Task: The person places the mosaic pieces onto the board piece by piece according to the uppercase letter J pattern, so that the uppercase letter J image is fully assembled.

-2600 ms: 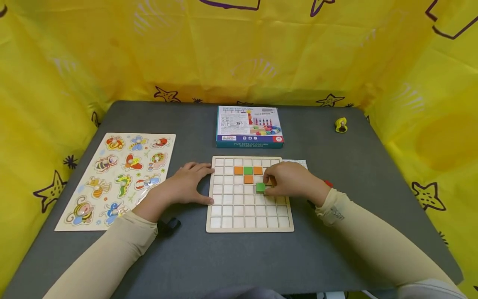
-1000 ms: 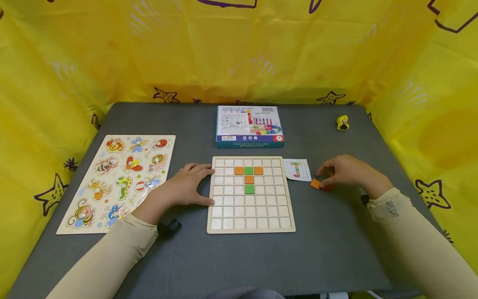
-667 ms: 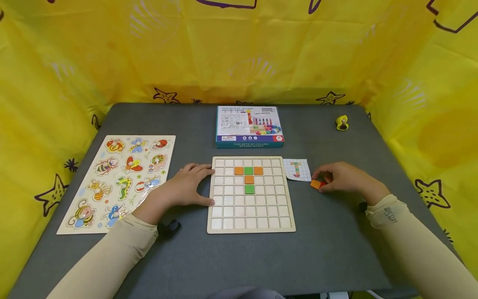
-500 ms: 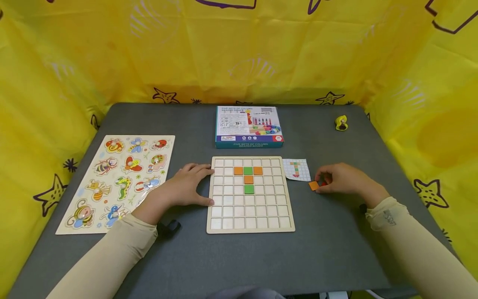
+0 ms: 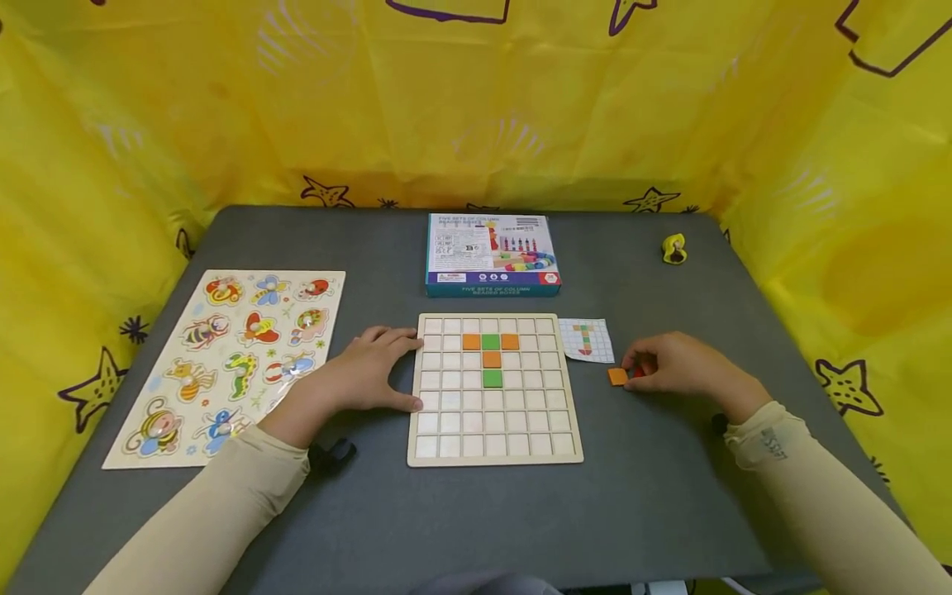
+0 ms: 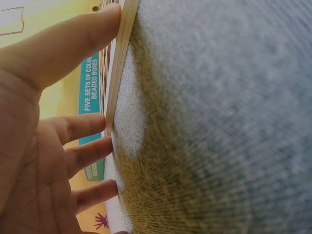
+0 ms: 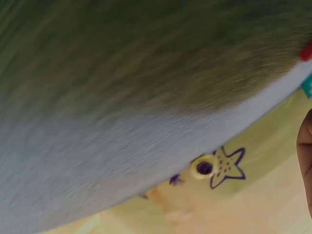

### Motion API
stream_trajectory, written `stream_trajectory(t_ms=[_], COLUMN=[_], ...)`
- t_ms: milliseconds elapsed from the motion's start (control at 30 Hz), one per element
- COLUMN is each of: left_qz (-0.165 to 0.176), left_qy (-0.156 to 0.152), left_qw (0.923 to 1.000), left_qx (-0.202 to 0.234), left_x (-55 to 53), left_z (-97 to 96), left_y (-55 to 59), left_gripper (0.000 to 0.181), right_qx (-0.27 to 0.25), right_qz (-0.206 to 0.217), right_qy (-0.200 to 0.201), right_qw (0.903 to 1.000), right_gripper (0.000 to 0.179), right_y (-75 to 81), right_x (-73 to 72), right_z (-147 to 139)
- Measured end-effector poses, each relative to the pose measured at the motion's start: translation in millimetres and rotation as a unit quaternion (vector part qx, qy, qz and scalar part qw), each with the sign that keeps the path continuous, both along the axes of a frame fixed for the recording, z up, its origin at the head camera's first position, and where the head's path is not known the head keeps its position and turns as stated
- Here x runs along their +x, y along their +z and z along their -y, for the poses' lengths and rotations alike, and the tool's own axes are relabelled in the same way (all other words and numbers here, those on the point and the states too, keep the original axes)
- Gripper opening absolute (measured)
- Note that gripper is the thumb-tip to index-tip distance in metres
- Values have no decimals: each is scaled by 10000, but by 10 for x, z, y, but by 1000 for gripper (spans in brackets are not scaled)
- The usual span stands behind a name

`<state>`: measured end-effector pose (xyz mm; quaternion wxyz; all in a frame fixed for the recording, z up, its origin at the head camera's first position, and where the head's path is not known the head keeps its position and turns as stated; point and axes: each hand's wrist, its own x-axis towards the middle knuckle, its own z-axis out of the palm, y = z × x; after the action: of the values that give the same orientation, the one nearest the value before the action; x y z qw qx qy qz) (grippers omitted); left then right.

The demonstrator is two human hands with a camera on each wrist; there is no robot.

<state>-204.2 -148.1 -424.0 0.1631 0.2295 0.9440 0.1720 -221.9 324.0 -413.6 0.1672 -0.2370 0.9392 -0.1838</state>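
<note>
My left hand [image 5: 379, 370] rests at the left edge of a wooden grid board [image 5: 476, 457], thumb and fingertips touching its rim, as the left wrist view shows too. On the board, orange and green square tiles form a T, with a green tile [image 5: 492, 378] at its lower end. Right of the board my right hand [image 5: 677, 364] is low over the table, fingers bent around a red piece [image 5: 638, 373]. I cannot tell whether it grips that piece. An orange tile [image 5: 617, 377] lies at its thumb tip. The right wrist view shows only the hand's edge.
A paper card [image 5: 587, 340] with a drawn grid pattern lies against the board's right side. Behind stands a bead-set box [image 5: 491, 252]. An insect puzzle board [image 5: 234, 355] lies at the left, a small yellow object [image 5: 674, 249] at the back right. Yellow curtains surround the table.
The right hand set a green tile below the T's orange one, then moved right to the loose pieces. The orange tile there has slid slightly left and nearer. The left hand stays put.
</note>
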Motion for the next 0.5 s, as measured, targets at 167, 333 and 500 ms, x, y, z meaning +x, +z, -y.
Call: stream_trajectory(t_ms=[167,333,500], left_qz=[28,77,35], left_qy=[-28,18,-44], left_qw=[10000,9999,9999], left_qx=[-75,-149,-142], left_x=[14,11,-5], left_z=[3,6,0], left_y=[6,19,2], left_gripper=[98,98,98], right_qx=[-299,-464,-593], right_qz=[-83,-449,-342], right_qy=[178,916,1252], right_qw=[9994,9937,9898], right_gripper=[23,20,18], right_y=[52,103,88], right_x=[38,24,40], right_z=[237,738,1233])
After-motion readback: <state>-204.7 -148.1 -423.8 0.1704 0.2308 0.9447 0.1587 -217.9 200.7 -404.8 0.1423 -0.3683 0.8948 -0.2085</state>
